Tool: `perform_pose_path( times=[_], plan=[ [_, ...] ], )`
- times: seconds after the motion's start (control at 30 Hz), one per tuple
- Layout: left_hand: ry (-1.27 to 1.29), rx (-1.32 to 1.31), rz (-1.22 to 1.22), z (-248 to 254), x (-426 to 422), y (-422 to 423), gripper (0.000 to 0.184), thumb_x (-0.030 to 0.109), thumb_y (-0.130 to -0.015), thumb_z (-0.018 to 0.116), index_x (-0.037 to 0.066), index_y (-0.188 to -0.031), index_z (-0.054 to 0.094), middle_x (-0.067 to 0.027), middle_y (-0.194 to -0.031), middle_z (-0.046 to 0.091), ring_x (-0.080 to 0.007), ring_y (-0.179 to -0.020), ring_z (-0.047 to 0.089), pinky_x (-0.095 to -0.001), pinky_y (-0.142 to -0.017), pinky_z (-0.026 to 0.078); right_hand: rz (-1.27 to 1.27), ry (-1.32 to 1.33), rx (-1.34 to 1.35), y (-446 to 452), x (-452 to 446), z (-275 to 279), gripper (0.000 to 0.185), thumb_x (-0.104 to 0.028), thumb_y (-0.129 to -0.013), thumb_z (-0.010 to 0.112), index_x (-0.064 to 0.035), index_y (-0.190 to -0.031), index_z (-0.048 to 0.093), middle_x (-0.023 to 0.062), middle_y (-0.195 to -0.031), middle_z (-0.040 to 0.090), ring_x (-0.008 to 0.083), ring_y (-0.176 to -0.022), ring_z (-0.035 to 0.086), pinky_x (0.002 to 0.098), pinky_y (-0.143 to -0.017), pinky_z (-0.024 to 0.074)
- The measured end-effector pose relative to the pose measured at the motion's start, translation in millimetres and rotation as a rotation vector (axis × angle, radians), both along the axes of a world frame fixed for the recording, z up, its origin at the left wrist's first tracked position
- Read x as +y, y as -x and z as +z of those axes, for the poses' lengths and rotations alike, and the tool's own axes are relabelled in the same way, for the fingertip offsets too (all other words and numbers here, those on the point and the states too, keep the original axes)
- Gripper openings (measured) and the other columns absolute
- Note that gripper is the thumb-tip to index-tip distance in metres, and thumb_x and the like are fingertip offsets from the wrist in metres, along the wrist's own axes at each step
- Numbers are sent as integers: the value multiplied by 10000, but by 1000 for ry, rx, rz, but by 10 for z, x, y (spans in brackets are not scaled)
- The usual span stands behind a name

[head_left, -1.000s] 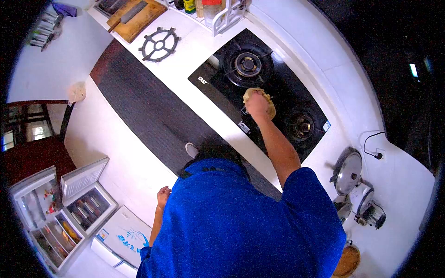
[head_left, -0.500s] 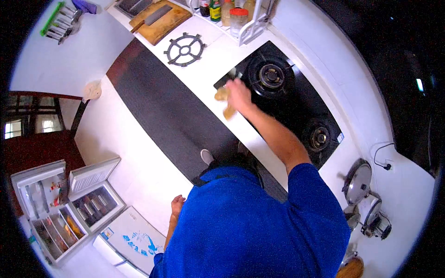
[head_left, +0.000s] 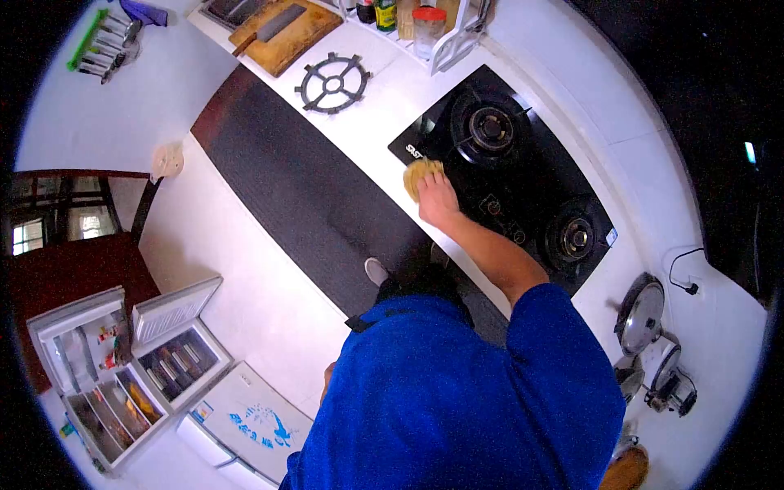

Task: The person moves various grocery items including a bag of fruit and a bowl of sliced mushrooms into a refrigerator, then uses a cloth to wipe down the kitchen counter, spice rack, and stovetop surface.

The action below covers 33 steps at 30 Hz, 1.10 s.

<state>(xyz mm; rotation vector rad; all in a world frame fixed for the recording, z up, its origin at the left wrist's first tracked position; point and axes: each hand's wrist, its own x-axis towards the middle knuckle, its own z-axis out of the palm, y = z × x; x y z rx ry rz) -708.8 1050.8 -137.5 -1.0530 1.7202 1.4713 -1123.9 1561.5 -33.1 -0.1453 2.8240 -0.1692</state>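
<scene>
My right hand presses a crumpled yellowish-tan cloth down at the front edge of the black glass gas stove. Its fingers are closed over the cloth, close to the white brand lettering. Two round burners show on the stove; the far one has a dark ring around it. Only a sliver of my left hand shows beside the blue shirt, low on the left, and its fingers are hidden.
A black pan support lies on the white counter. Beyond it, a cleaver rests on a wooden cutting board. Jars and bottles stand on a white rack. Pot lids hang at the right; a fridge stands open behind.
My right hand has moved the cloth onto the stove's front edge, where it now lies bunched under the fingers. My left hand has mostly slipped out of sight behind the shirt. The view has shifted slightly.
</scene>
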Motion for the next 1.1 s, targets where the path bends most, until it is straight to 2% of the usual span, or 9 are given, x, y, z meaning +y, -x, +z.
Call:
perform_pose_path(
  times=[0.2, 0.27, 0.33, 0.53, 0.7, 0.8, 0.83, 0.97, 1.1],
  plan=[
    [26, 39, 45, 439, 172, 639, 431, 245, -978, 597, -17, -1312, 523, -150, -1093, 665, -194, -909, 658, -308, -733, 558, -245, 193, 272, 575, 123, 378, 306, -146, -786, 655, -38, -1060, 573, 172, -1124, 574, 352, -1088, 551, 457, -899, 490],
    [-33, 19, 101, 613, 251, 759, 461, 235, -990, 564, 2, -1374, 456, -139, -1101, 639, -233, -895, 662, -328, -706, 562, -164, 148, 465, 1029, 189, 255, 310, -113, -850, 569, -56, -1154, 589, 155, -1140, 575, 334, -1129, 536, 443, -947, 461],
    [-5, -8, 86, 750, 342, 869, 452, 233, -993, 558, 4, -1370, 461, -140, -1103, 638, -233, -898, 660, -329, -717, 560, -158, 149, 139, 1294, 199, -2, 417, -125, -903, 494, -75, -1317, 520, 167, -1359, 498, 352, -1267, 455, 438, -1072, 384],
    [137, -68, -261, 857, 436, 859, 414, 177, -977, 586, -80, -1295, 518, -138, -1041, 689, -173, -885, 649, -305, -804, 539, -143, 4, 447, -35, 33, -444, 507, -140, -909, 462, -56, -1409, 460, 140, -1431, 465, 353, -1307, 420, 470, -1142, 280],
    [-71, 40, -259, 162, -14, 823, 329, 188, -976, 595, -68, -1184, 601, -110, -964, 696, -155, -824, 643, -287, -730, 544, -148, 40, 482, -1321, 562, -444, 477, -88, -878, 489, -99, -1353, 535, 115, -1393, 520, 346, -1241, 498, 458, -1085, 376],
    [51, 222, -577, 368, -17, 1290, 314, 221, -978, 595, -48, -1140, 610, -76, -884, 686, -141, -730, 622, -266, -650, 530, -531, 479, 249, -1564, 743, -241, 385, -8, -785, 568, -119, -1138, 674, 95, -1274, 621, 317, -1119, 603, 400, -995, 466],
    [-104, 72, -267, 120, -118, 1342, 350, 242, -979, 589, -22, -1209, 576, -94, -919, 677, -175, -769, 640, -300, -669, 544, -536, 471, 258, -1565, 849, -78, 385, -8, -785, 568, -119, -1138, 674, 95, -1274, 621, 317, -1119, 603, 400, -995, 466],
    [22, 46, -255, 501, 198, 1850, 411, 252, -979, 570, 16, -1310, 511, -136, -1081, 648, -235, -910, 654, -342, -739, 550, -689, 213, 575, -1419, 1522, 380, 457, -28, -789, 591, -95, -1241, 603, 130, -1281, 599, 345, -1142, 570, 445, -978, 468],
    [-67, 53, -227, 518, 276, 1980, 434, 248, -981, 553, 24, -1347, 489, -143, -1133, 635, -243, -973, 647, -348, -780, 545, -670, 149, 169, -1143, 1983, -35, 367, -80, -840, 563, -28, -1203, 582, 201, -1225, 584, 377, -1127, 556, 460, -958, 471]
  ],
)
